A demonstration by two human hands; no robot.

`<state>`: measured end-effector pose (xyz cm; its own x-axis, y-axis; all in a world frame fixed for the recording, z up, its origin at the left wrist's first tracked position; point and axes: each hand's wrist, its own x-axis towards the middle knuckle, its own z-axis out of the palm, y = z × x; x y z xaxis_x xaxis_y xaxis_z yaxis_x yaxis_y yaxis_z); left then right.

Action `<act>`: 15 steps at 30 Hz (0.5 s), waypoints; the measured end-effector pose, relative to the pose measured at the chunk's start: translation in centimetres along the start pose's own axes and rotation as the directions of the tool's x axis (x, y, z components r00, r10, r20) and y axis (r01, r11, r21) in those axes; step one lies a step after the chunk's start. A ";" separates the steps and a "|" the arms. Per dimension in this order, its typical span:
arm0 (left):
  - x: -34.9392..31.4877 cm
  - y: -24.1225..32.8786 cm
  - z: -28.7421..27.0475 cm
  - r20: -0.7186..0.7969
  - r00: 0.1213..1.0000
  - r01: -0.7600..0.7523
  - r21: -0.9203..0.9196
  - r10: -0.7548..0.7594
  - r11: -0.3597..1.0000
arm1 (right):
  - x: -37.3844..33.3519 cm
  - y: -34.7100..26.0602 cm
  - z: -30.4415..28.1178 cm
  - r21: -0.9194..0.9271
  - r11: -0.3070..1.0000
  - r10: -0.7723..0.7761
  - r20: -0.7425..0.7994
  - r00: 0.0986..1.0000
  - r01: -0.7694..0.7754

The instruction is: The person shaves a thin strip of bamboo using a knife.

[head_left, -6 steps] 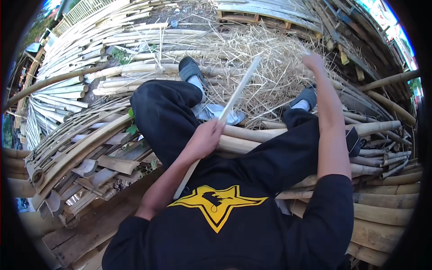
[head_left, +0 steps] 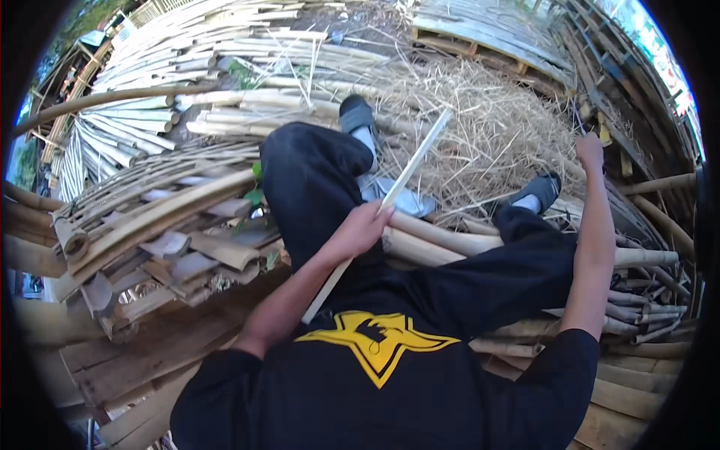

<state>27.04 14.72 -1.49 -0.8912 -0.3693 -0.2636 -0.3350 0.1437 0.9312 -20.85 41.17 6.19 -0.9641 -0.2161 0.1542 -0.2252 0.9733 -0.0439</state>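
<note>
My left hand (head_left: 360, 231) is closed around a long, pale bamboo strip (head_left: 414, 161). The strip slants from beside my belly up and away to the right, its far end over the straw-like shavings. Held out far to the right, beyond my knee, my right hand (head_left: 591, 152) is a closed fist. A slim blade-like tool (head_left: 577, 120) juts from its far side; it is too small to tell its exact kind. Between my legs, thick bamboo poles (head_left: 439, 234) lie across in front of me, with a pale cloth (head_left: 409, 201) just beyond them.
A heap of bamboo shavings (head_left: 480, 135) spreads around my sandalled feet. Stacked bamboo poles (head_left: 135, 139) and split pieces (head_left: 176, 247) fill the left side. A wooden pallet (head_left: 487, 41) lies at the back, and stacked timber (head_left: 630, 82) stands at the far right.
My right hand has swung outward to the right and somewhat nearer, away from the strip. My left hand still grips the strip. The whole view has shifted slightly.
</note>
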 end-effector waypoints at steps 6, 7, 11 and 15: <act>5.1 3.1 -0.3 0.204 0.977 0.169 -0.558 -0.063 0.812 | -7.3 -10.5 -0.2 0.167 0.877 -0.466 0.064 0.882 0.451; 5.5 3.4 -0.3 0.209 0.976 0.171 -0.557 -0.062 0.813 | -9.1 -12.4 -1.6 0.222 0.856 -0.499 0.114 0.859 0.468; 7.4 4.6 0.0 0.196 0.980 0.079 -0.489 0.022 0.869 | -11.5 -16.3 -1.2 0.227 0.791 -0.608 0.184 0.773 0.568; 8.6 4.8 0.4 0.198 0.973 -0.024 -0.420 0.117 0.907 | -11.9 -17.5 0.3 0.230 0.748 -0.663 0.222 0.715 0.622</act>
<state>17.60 12.61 0.63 -0.9671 -0.1607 -0.1971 -0.1541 -0.2461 0.9569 -5.44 26.66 4.80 -0.5714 -0.8168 -0.0794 -0.8008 0.5761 -0.1636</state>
